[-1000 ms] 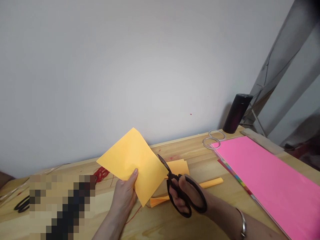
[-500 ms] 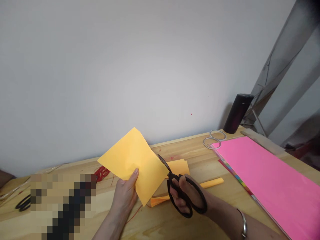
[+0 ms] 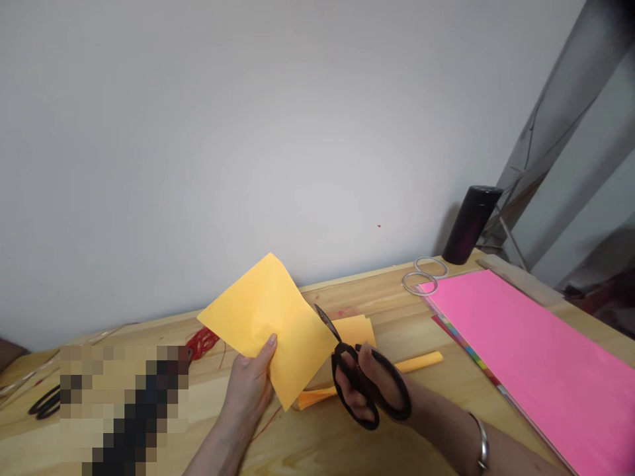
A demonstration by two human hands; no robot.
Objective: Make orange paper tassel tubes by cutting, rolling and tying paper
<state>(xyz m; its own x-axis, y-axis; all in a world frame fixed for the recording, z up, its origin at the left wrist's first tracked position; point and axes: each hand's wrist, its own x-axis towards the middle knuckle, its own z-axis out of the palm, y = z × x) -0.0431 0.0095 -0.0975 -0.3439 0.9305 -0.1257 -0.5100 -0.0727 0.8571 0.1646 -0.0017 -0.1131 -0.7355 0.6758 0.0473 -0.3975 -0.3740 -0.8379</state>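
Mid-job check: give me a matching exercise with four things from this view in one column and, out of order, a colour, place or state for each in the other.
1. Left grip
2. Right grip
3. Bottle
4. Pink sheet

A. Black, near the wall
B. Holding scissors
C. Lying at the right side of the table
D. Holding a yellow sheet

Pairs: 1-D, 2-B, 3-A, 4-C

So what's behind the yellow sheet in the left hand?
Past its right edge, another yellow paper shows; red threads show by its left corner. The yellow sheet covers fingers of the left hand; anything fully behind it can't be seen.
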